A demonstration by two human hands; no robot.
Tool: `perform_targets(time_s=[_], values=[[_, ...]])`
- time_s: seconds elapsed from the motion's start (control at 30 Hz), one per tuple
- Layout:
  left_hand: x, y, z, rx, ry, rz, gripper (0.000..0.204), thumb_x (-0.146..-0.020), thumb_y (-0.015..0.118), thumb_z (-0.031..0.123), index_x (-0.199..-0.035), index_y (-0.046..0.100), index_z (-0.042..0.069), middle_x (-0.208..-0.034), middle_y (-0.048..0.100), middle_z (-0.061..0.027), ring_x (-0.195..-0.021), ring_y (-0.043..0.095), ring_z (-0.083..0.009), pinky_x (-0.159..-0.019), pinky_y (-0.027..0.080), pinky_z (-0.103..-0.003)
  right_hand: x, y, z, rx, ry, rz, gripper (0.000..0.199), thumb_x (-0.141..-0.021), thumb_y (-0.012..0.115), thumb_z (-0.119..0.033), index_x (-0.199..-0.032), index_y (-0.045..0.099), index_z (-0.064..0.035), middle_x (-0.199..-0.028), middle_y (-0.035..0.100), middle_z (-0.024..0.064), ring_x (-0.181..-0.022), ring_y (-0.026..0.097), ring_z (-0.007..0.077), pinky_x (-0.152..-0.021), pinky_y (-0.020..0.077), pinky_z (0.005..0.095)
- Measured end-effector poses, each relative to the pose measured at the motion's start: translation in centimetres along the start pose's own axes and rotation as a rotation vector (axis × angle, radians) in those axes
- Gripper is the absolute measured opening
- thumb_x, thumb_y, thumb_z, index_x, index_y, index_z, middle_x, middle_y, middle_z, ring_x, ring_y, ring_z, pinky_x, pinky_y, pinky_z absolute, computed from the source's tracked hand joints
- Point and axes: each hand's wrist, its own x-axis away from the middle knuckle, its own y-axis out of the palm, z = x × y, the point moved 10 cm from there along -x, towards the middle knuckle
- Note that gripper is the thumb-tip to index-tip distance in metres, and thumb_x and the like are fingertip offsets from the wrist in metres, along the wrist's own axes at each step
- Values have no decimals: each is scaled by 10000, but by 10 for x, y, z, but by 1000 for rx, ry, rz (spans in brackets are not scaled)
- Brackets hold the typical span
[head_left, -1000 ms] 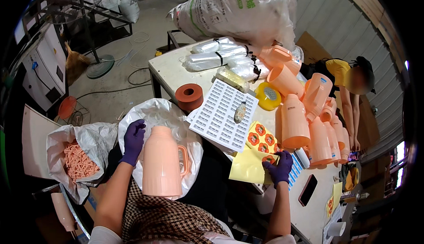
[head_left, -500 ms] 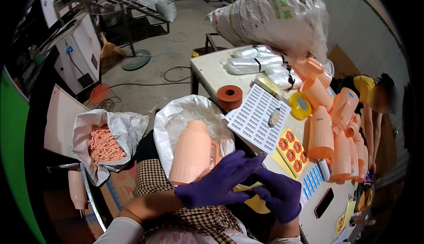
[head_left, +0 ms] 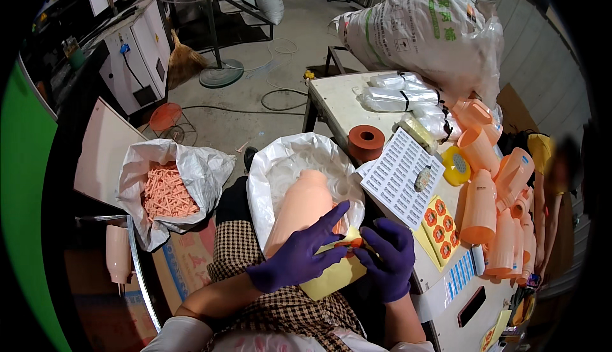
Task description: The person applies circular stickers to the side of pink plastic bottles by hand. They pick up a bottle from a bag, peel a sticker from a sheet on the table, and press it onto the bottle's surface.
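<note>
My left hand point(head_left: 298, 260), in a purple glove, has its index finger stretched out and its thumb over a yellow sticker sheet point(head_left: 331, 280), which it holds above my lap. Thumb and fingers of my gloved right hand point(head_left: 387, 259) are pinched at a round orange-red sticker point(head_left: 352, 243) at the sheet's upper end. Whether the sticker is fully off its backing is hidden by the fingers. Just beyond my left hand, a peach plastic jug point(head_left: 305, 202) leans on my lap against a white bag point(head_left: 258, 183); its handle is mostly covered by the hand.
On the table point(head_left: 338, 100) at right are a white label sheet point(head_left: 400, 176), another yellow sticker sheet point(head_left: 438, 231), a brown tape roll point(head_left: 366, 142), several peach jugs point(head_left: 478, 208) and a phone point(head_left: 472, 306). A sack of peach pieces point(head_left: 169, 192) stands left. Another person point(head_left: 542, 161) is at far right.
My hands have moved apart, bringing the yellow sheet and its round sticker into sight between them. The whole view has shifted, so the table and bags appear farther right.
</note>
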Motion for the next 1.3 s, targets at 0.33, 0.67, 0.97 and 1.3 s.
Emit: perform_targets(time_s=[0.33, 0.67, 0.97, 1.3], values=[[-10, 9, 19, -286, 91, 51, 785, -894, 670, 60, -1562, 260, 25, -934, 680, -144, -846, 677, -218, -814, 537, -321, 7, 4, 15, -118, 71, 68, 315, -638, 873, -58, -920, 736, -90, -1011, 604, 98, -1022, 598, 308, -826, 505, 385], [-11, 20, -9, -154, -1, 85, 530, -958, 553, 8, -1468, 424, -49, -1355, 605, -137, -1013, 624, -156, -928, 474, -275, 26, -17, -2, 237, -102, 202, 235, -716, 819, -144, -922, 730, -213, -1010, 592, 13, -1070, 579, 254, -948, 433, 472], [-35, -9, -54, 110, -158, 235, 583, -988, 521, 20, -1543, 343, 29, -1012, 578, 22, -800, 471, -14, -766, 437, -172, 59, -39, 6, 344, -160, 214, 341, -726, 836, -226, -1047, 722, -233, -1114, 599, 31, -1092, 565, 290, -979, 416, 484], [-35, 49, -29, -81, -132, 6, 617, -972, 458, -52, -1559, 275, -11, -824, 506, 36, -744, 429, -18, -729, 379, -166, 57, -27, 32, 361, -59, 212, 378, -728, 825, -245, -1090, 717, -238, -1218, 585, 39, -1216, 506, 306, -1073, 349, 504]])
